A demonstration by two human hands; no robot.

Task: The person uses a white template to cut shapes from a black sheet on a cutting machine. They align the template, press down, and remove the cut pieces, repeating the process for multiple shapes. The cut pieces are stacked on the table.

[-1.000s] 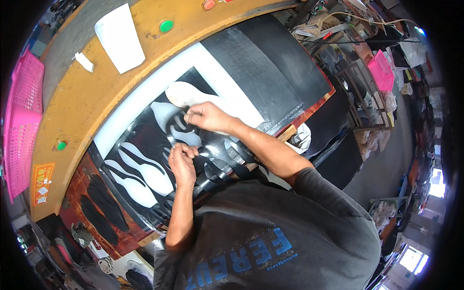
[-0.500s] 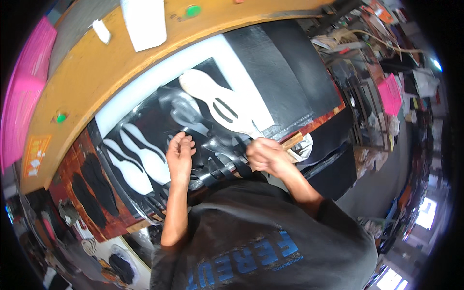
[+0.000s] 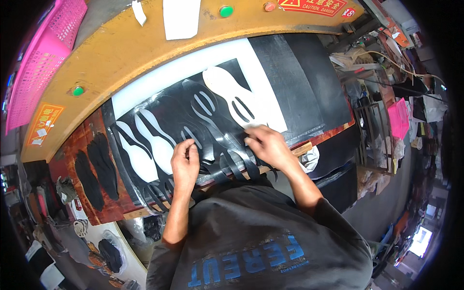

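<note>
A black sheet (image 3: 164,108) with sole-shaped cuts lies on a white board (image 3: 176,60). White sole-shaped areas (image 3: 154,145) show at its left, and another pale one (image 3: 222,84) with two dark slots at its upper right. Between them lies a black sole-shaped piece (image 3: 212,126) with white showing through its slots. My left hand (image 3: 185,157) is over the sheet's near part, fingertips drawn together; what they hold, if anything, is hidden. At the near end of the pale shape, my right hand (image 3: 267,145) has curled fingers against black material, and its grip is hidden.
A yellow machine beam (image 3: 111,58) with green buttons (image 3: 225,11) arches across the far side. More black sheeting (image 3: 299,77) covers the right of the table. Black cut pieces (image 3: 101,164) lie at left on the reddish surface. A pink basket (image 3: 41,72) stands at far left.
The raised, shiny black piece between my hands now lies flatter, its slots showing white. My right hand, blurred before, has its fingers on the sheet. The view has shifted slightly.
</note>
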